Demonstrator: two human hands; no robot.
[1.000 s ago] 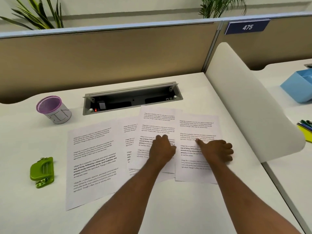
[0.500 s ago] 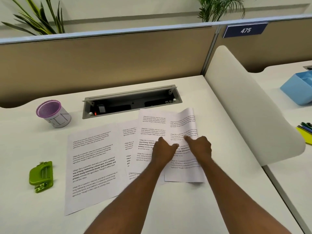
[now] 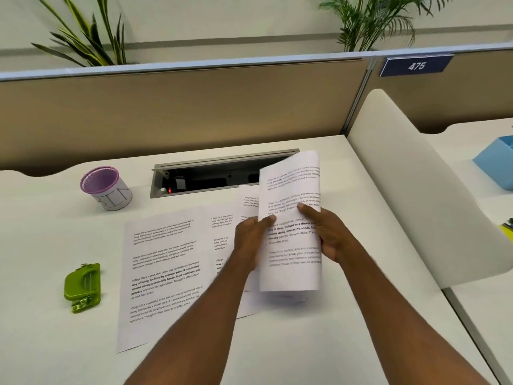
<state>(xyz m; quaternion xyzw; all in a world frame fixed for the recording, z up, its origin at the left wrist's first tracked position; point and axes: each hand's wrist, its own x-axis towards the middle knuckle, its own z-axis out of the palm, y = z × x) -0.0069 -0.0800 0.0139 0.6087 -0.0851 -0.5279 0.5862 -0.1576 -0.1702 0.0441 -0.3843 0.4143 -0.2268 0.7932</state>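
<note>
Sheet (image 3: 290, 187) of thin paper, curled.

The white sheet of paper printed with black text paragraphs (image 3: 290, 245) is raised above the white desk (image 3: 291, 343). It stands nearly upright with its print facing the viewer, and its right side curls backward.

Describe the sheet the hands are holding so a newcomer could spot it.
Start at the open cable tray sunk in the white desk. Just in front of its right end, the left hand and right hand grip one printed sheet. Unlike the other sheets lying flat, it is raised and curled.
</note>
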